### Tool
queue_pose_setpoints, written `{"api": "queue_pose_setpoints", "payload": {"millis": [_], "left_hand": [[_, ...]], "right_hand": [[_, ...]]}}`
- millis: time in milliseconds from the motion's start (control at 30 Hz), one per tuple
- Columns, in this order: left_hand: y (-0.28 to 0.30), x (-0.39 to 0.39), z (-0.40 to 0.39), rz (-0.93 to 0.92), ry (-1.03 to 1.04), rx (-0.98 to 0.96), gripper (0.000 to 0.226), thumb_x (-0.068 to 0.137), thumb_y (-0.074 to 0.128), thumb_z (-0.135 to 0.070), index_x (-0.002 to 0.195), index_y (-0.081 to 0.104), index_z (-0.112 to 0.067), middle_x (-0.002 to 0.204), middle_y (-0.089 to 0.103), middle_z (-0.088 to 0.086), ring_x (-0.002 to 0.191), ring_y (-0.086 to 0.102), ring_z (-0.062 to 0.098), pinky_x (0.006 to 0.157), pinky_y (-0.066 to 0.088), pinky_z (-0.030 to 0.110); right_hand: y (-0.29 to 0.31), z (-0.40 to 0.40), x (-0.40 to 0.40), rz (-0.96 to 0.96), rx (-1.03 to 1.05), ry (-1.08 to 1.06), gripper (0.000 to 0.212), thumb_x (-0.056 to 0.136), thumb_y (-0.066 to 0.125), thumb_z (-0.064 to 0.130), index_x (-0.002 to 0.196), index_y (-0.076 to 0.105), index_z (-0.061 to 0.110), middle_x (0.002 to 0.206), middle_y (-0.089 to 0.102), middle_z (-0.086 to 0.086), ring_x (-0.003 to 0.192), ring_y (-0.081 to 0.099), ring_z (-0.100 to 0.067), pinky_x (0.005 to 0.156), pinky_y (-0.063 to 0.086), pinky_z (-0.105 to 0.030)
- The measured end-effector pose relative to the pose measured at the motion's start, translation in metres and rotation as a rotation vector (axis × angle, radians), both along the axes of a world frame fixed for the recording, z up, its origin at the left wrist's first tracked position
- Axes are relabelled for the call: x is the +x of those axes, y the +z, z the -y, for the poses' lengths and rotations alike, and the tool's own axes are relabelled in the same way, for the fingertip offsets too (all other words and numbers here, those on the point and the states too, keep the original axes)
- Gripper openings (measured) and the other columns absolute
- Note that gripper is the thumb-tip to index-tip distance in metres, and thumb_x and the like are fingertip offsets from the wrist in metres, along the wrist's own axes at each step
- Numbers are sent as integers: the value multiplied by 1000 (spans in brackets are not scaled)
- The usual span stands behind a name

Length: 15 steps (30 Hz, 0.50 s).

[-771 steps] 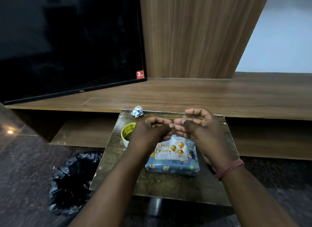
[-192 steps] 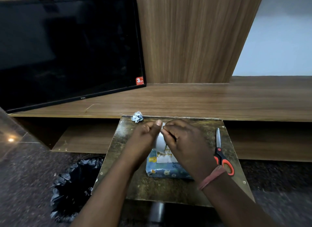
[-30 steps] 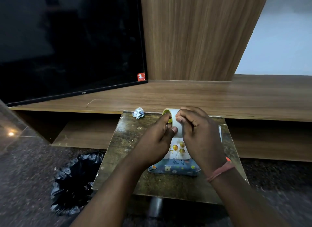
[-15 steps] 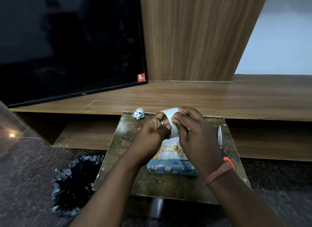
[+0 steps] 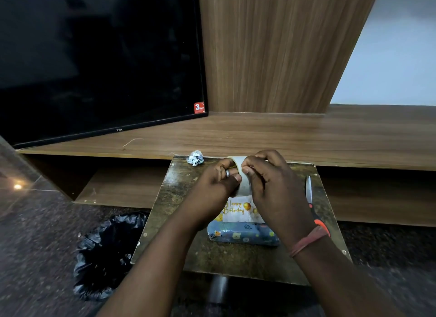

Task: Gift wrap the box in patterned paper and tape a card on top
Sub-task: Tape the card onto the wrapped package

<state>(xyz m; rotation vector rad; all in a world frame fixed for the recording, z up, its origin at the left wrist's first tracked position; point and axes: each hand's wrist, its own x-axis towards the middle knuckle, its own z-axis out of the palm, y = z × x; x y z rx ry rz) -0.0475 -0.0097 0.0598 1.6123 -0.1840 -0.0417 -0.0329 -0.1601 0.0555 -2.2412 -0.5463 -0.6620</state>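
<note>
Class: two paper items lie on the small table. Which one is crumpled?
The crumpled paper ball at the table's far edge, left of the hands. The birthday card lies flat on the wrapped box.

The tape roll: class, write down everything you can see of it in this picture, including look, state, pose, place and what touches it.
The tape roll is a pale, whitish ring with a hint of yellow at its inner rim. It is held on edge in the air above the far end of the card, between both hands. The left hand grips its left side, thumb on the outer face; the right hand pinches its top right. Most of it is hidden by the fingers.
</note>
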Motion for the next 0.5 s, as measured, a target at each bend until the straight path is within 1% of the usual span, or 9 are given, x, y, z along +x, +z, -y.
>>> {"api": "queue_pose_setpoints", "payload": {"millis": [67,100,200,300,367,400,433,500], "left_hand": [[1,0,0,-1,1,-1,22,102,48,0,87,55,-15,63,47,-8,61,39,8,62,36,28],[1,0,0,1,5,1,21,101,50,-2,87,55,-16,63,46,-8,61,39,7,62,36,29],[1,-1,0,7,14,-21,12,94,53,-11,84,54,-18,65,43,-2,63,37,11,64,34,34],[-1,-2,-1,-15,5,-35,4,92,54,-16,88,55,-16,72,39,8,70,33,21,70,32,40],[-4,-2,-3,-23,-9,-19,7,94,55,-19,93,56,-13,76,38,10,73,31,24,72,32,41],[-6,-2,-4,-26,-15,4,11,95,55,-19,94,56,-8,75,41,10,72,34,22,71,33,41],[-7,-3,-5,-24,-19,27,13,96,55,-18,96,56,-5,73,46,5,71,39,19,71,36,39],[-9,-4,-4,-18,-13,46,12,102,53,-8,90,56,-6,69,53,-7,67,48,11,69,41,33]], "right_hand": [[1,0,-1,2,-3,3,9,97,63,17,99,71,18,103,57,6,85,61,-16,70,51,-35],[2,0,-1,-2,-9,11,8,97,62,17,98,70,18,103,56,6,83,60,-15,69,50,-34],[2,1,-1,-15,-39,31,6,97,63,19,95,69,19,100,53,8,80,57,-14,67,45,-30],[2,0,-1,-10,-47,17,5,95,65,19,92,69,19,94,53,9,76,54,-12,65,43,-29],[1,0,-1,-1,-55,4,6,95,67,17,90,70,18,90,53,8,73,52,-12,64,42,-29],[0,0,-2,0,-62,3,6,94,67,15,90,70,18,89,53,8,72,52,-12,63,42,-29],[0,0,-3,4,-73,2,6,94,67,14,90,71,17,88,54,8,72,53,-12,63,43,-30],[0,0,-4,12,-104,-3,6,93,67,12,90,71,16,88,56,6,72,55,-14,63,45,-31]]}}
